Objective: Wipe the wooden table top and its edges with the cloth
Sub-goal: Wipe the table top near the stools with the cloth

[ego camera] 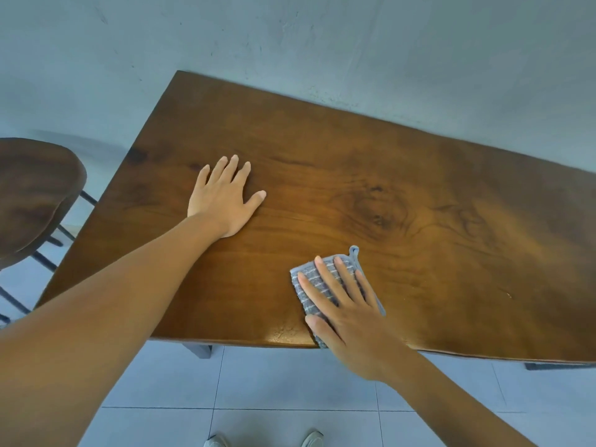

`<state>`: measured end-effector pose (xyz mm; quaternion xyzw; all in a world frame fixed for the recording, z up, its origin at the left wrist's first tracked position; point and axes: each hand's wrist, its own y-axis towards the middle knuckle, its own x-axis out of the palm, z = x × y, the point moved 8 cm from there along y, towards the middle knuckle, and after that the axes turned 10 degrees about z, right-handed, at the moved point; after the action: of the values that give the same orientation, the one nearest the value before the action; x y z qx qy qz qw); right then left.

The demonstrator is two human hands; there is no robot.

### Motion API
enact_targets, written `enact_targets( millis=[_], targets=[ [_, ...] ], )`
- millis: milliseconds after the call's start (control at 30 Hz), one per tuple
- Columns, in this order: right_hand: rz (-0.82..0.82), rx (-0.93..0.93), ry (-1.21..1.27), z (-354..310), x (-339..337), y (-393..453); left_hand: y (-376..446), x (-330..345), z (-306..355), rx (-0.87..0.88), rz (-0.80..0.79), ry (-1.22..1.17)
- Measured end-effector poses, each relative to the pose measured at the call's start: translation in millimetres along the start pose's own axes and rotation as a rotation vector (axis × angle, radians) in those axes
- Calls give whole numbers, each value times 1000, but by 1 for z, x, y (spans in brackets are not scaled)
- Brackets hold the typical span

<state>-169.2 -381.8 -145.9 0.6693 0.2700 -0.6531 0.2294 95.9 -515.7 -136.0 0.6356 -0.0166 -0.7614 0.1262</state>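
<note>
**Cloth pressed flat at the near edge of the table**

The brown rectangular wooden table top (pixel 322 150) runs its long axis from far left to near right, its far edge close along the grey wall (pixel 290 37). A dark wooden stool (pixel 35 195) stands just beside its left end. Bare wood lies right of the hands. The left hand (pixel 224 198) rests palm down, fingers straight and spread, holding nothing. The right hand (pixel 342 314) presses with straight fingers on the folded grey checked cloth (pixel 314 280), which reaches the near edge, its hanging loop pointing away toward the wall.
</note>
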Motion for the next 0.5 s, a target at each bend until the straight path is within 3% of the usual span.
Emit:
enact_targets(
  millis=[333,500],
  targets=[
    [-63,326,106,95,-8,174,3,4,-3,-23,13,42],
    [-46,374,97,93,-9,193,4,6,-2,-27,11,48]
  ],
)
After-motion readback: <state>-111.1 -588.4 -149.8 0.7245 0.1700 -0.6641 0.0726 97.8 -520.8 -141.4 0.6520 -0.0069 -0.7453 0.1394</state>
